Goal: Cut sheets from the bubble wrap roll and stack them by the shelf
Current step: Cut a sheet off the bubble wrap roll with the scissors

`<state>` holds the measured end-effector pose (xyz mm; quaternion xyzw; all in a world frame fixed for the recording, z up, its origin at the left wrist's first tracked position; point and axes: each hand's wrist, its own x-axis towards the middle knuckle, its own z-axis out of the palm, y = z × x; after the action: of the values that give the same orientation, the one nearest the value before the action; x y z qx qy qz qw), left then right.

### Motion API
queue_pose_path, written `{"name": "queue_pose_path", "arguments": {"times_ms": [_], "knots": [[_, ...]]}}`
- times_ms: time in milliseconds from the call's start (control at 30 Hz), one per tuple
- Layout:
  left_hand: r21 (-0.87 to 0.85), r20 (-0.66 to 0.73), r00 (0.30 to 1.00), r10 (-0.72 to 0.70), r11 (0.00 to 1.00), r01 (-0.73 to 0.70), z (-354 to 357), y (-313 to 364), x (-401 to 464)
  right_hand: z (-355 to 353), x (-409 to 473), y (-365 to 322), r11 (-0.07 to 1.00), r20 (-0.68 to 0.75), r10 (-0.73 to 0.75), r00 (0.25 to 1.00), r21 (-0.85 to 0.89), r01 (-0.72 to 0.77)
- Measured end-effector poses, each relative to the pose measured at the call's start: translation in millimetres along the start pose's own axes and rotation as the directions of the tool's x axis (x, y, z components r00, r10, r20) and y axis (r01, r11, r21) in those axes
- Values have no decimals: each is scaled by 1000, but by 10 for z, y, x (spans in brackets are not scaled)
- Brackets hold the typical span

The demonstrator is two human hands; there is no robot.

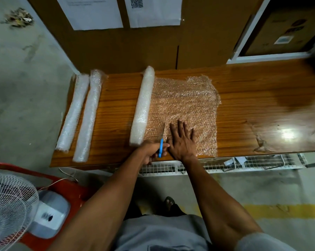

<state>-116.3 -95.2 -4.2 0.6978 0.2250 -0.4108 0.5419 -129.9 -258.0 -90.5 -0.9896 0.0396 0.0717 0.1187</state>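
A bubble wrap roll [144, 105] lies on the wooden table [243, 98], its loose sheet [185, 100] spread out flat to the right. My left hand [153, 151] grips blue-handled scissors [160, 147] at the table's near edge, the blades pointing away over the sheet just right of the roll. My right hand [182, 140] presses flat on the sheet beside the blades, fingers spread. Clear plastic sheeting [289, 131] lies at the table's right end; I cannot tell if it is bubble wrap.
Two more bubble wrap rolls [75, 109] [88, 116] lie side by side at the table's left end. Cardboard boxes [135, 44] stand behind the table, a white shelf frame [243, 42] at the back right. A fan [9, 203] and a red object [69, 189] are at floor left.
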Motion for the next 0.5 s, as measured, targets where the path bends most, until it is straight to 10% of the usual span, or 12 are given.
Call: {"name": "queue_pose_path", "arguments": {"times_ms": [500], "knots": [[22,186,971,-152,988,150,-51,221,22,-59,-11,69,999,12,-33,999,-32,34]]}}
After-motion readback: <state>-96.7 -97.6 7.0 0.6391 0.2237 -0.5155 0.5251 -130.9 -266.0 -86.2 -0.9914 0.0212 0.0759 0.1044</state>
